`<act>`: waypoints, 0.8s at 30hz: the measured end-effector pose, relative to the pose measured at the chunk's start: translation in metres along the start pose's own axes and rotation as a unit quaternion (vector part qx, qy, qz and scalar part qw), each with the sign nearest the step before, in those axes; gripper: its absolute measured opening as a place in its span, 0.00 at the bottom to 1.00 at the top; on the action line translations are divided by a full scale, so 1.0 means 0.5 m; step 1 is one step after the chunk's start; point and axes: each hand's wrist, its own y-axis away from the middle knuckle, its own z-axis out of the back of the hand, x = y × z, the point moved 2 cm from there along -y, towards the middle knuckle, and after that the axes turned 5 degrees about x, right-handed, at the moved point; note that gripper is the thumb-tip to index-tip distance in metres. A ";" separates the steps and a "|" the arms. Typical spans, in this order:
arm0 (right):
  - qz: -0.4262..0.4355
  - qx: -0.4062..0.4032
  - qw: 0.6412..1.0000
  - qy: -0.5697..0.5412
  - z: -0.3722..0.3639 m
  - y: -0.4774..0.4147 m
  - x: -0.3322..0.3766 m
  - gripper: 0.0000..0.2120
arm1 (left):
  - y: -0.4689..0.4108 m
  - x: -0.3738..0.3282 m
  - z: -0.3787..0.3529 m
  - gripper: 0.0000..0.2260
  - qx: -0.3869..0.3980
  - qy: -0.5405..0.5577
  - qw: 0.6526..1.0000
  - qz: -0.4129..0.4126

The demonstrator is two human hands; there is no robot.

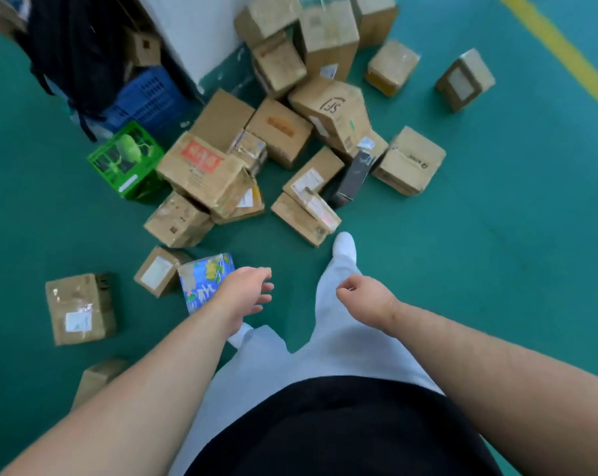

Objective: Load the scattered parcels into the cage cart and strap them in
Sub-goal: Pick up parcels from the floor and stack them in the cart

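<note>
Several brown cardboard parcels lie scattered on the green floor, most in a heap [283,132] ahead of me. A blue patterned parcel [203,280] lies close by, just left of my left hand [246,297], which hovers with loosely spread fingers and holds nothing. My right hand [362,295] hangs over my right leg, fingers loosely curled and empty. A taped brown parcel [79,309] sits at the left, and a small labelled one [158,271] lies beside the blue parcel. A green box [127,159] stands at the heap's left. No cage cart is in view.
A blue plastic crate [146,97] and dark fabric [74,53] stand at the back left beside a white wall [194,32]. A yellow floor line [565,53] runs along the upper right. My white-socked right foot [345,245] is near the heap's front edge.
</note>
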 end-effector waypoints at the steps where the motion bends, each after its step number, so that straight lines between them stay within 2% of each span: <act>1: -0.009 0.019 1.000 0.009 0.033 -0.055 -0.014 0.09 | -0.045 -0.009 -0.026 0.10 -0.009 0.006 1.000 0.027; 5: -0.015 0.076 0.995 0.060 0.125 -0.216 -0.045 0.10 | -0.174 -0.024 -0.092 0.11 -0.021 0.012 0.995 0.100; 7: -0.015 0.095 0.991 0.094 0.169 -0.307 -0.051 0.10 | -0.248 -0.046 -0.125 0.12 -0.015 0.004 0.993 0.121; 11: -0.021 0.105 0.983 0.152 0.233 -0.536 -0.059 0.16 | -0.473 -0.103 -0.190 0.14 -0.021 -0.012 0.991 0.135; 16: -0.032 0.135 0.979 0.150 0.198 -0.793 -0.086 0.18 | -0.747 -0.104 -0.264 0.19 0.020 0.038 0.985 0.168; 19: -0.039 0.136 0.979 0.150 0.150 -0.929 -0.096 0.20 | -0.880 -0.067 -0.295 0.16 0.032 0.096 0.975 0.199; 24: -0.044 0.131 0.980 0.142 0.067 -1.132 -0.109 0.24 | -1.054 0.026 -0.329 0.13 0.001 0.198 0.948 0.248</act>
